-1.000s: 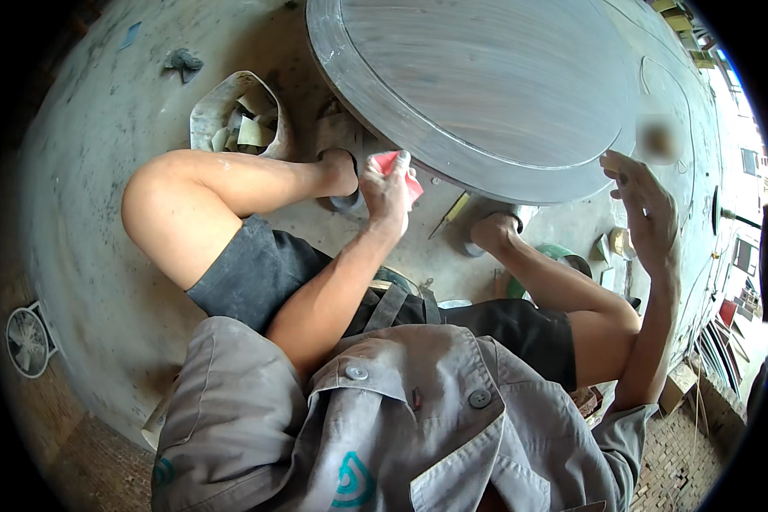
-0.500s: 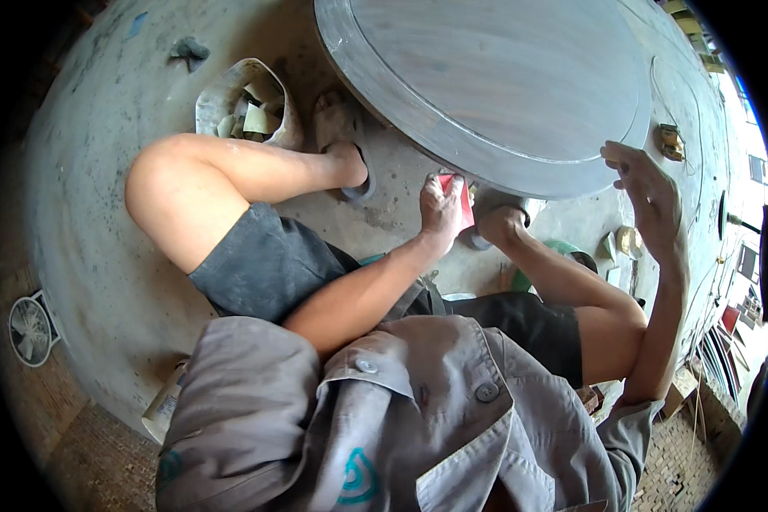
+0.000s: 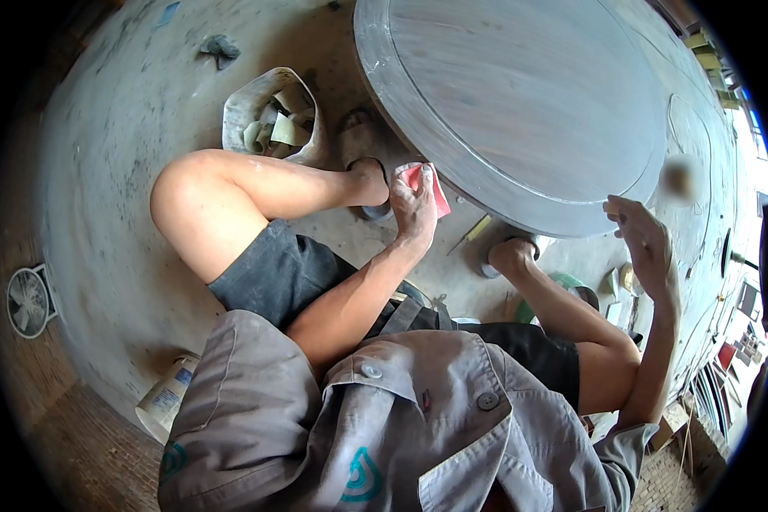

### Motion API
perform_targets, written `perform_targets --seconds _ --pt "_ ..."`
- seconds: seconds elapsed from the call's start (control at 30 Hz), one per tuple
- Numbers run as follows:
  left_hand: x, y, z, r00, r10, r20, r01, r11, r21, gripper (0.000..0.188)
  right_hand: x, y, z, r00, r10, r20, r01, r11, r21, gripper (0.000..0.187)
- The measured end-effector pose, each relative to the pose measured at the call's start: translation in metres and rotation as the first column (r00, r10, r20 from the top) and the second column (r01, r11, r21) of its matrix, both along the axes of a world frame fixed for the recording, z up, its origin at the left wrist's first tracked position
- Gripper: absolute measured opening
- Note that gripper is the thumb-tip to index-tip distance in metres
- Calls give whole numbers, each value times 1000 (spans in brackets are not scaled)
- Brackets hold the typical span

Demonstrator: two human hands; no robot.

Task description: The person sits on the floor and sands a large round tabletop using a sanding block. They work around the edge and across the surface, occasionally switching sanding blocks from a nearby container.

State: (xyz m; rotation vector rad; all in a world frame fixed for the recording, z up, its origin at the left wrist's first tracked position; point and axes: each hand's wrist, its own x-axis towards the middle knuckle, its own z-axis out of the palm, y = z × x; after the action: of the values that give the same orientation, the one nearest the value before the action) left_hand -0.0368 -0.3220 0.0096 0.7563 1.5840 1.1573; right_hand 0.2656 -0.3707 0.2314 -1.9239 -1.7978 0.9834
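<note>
My left hand (image 3: pixel 414 205) is closed on a folded sheet of red sandpaper (image 3: pixel 439 201), its fingers dusted pale. It hangs just off the near left edge of a round grey tabletop (image 3: pixel 520 111) that has a ring groove near its rim. Out at the tabletop's right edge is my right hand (image 3: pixel 644 243), fingers stretched out and slightly bent over the rim. It holds no loose thing; whether the fingertips press on the surface I cannot tell.
A whitish bucket (image 3: pixel 314 145) with several sandpaper scraps stands beyond my left leg. A dark rag (image 3: pixel 220 51) lies further left. Near my right foot lies a yellow-handled tool (image 3: pixel 476 229). A fan (image 3: pixel 28 303) and a pale tub (image 3: pixel 166 399) are at left.
My left hand with the sandpaper has shifted left relative to the tabletop's edge. My head view has turned, so the tabletop sits lower and further right. The right hand stays by the rim.
</note>
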Motion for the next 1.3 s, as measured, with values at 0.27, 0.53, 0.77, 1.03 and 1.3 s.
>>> perform_targets --seconds 0.27,0.53,0.77,1.03,1.3 --pt "-23 49 -15 995 88 -38 -88 996 5 27 12 -1 -5 999 6 42 -5 1000 -30 33" --pt "-46 101 -23 989 149 -15 -147 984 99 22 4 13 0 1000 11 26 -10 999 -33 32" --pt "-83 171 -24 1000 -30 10 30 999 -14 15 -4 6 21 997 0 72 0 1000 11 33" --pt "-130 264 -22 928 -373 -1 371 923 -103 16 -3 -5 32 987 -138 77 129 986 104 30" --pt "-137 298 -4 854 -512 -89 476 840 -261 21 -11 -43 44 901 -338 273 269 928 260 31"
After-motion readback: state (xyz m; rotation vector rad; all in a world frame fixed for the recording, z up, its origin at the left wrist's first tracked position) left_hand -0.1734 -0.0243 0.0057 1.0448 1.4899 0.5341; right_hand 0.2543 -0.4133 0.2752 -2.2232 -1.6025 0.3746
